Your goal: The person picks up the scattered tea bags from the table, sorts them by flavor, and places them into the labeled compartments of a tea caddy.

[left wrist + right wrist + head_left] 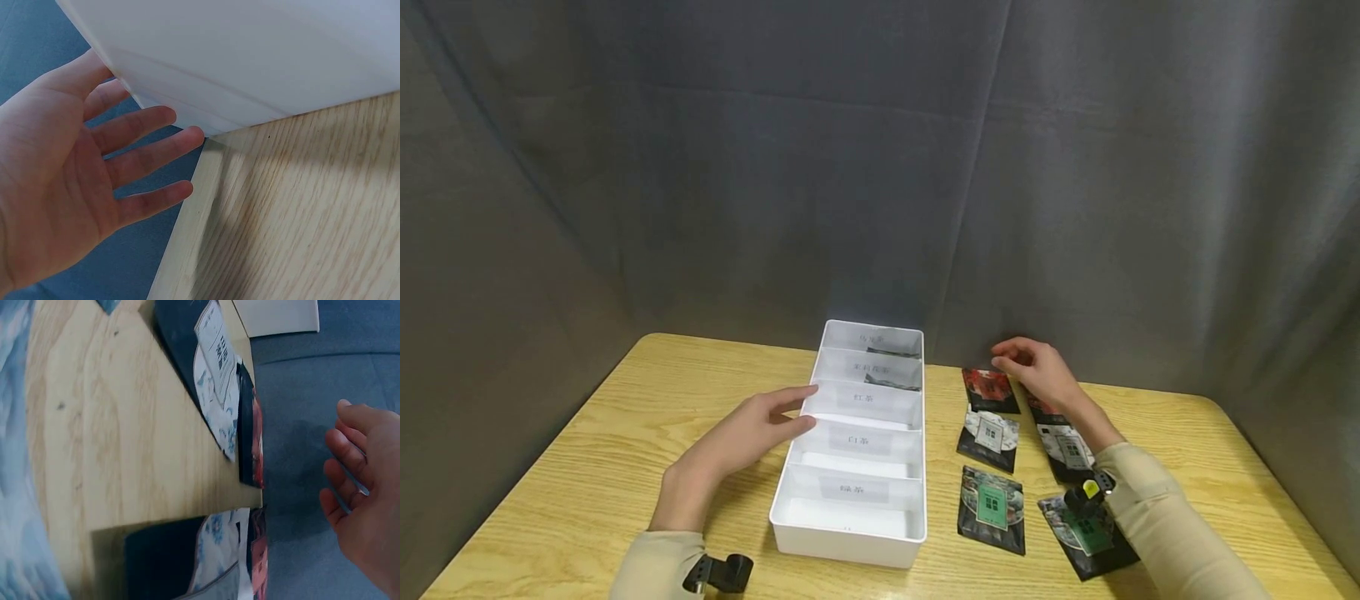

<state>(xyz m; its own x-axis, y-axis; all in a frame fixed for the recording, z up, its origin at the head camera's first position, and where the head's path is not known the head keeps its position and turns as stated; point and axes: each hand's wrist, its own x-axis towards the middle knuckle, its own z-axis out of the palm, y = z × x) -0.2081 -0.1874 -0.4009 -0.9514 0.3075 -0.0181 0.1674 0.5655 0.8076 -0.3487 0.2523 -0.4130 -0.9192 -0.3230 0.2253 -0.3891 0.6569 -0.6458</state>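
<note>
A long white box (848,546) with labelled compartments stands in the middle of the wooden table. At its left rim is my left hand (747,437), thumb and index finger reaching to the edge; the left wrist view shows the other fingers extended beside the box's outer wall. My right hand (1043,372) hovers over the far end of the packets, its fingers loosely bent with nothing between them. Nearest below it lies a red-and-black tea packet (990,388). Another red packet (1045,410) is partly hidden under the right wrist.
White-and-black packets (988,436) and green-labelled packets (991,507) lie in two columns right of the box. Thin dark packets (891,382) stand in the two farthest compartments. A grey curtain (880,167) hangs behind the table.
</note>
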